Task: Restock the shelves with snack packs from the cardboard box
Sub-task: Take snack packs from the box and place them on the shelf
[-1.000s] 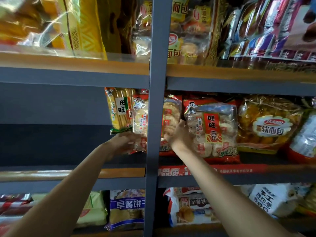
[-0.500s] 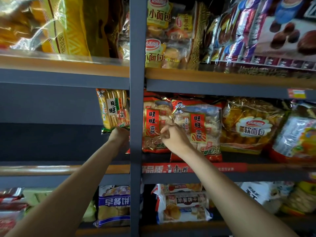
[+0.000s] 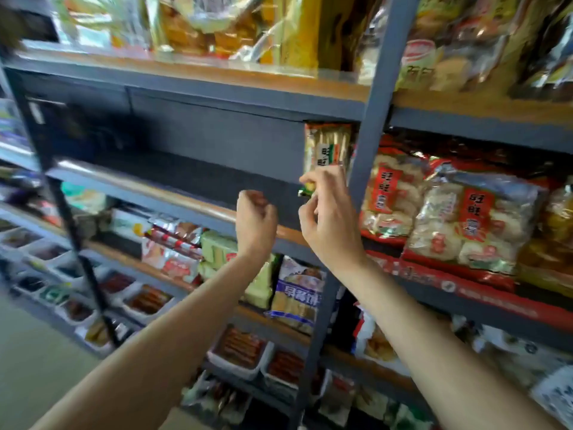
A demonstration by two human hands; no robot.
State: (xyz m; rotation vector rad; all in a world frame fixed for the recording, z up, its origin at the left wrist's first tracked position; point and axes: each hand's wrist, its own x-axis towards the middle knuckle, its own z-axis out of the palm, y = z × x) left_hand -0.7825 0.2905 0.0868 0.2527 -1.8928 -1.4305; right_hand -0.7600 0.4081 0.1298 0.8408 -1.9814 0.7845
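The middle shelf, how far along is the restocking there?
Done: rice cracker bags stand right of the post, and one yellow stick pack stands just left of it. In hand: the right hand pinches that pack's bottom edge; the left hand holds nothing. Left: the rest of the middle shelf. No box in view.

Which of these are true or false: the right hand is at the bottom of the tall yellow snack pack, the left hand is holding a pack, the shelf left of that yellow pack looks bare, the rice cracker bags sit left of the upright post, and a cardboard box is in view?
1. The right hand is at the bottom of the tall yellow snack pack. True.
2. The left hand holds a pack. False: its fingers are curled on nothing.
3. The shelf left of that pack looks bare. True.
4. The rice cracker bags sit left of the upright post. False: right of it.
5. A cardboard box is in view. False: none shows.
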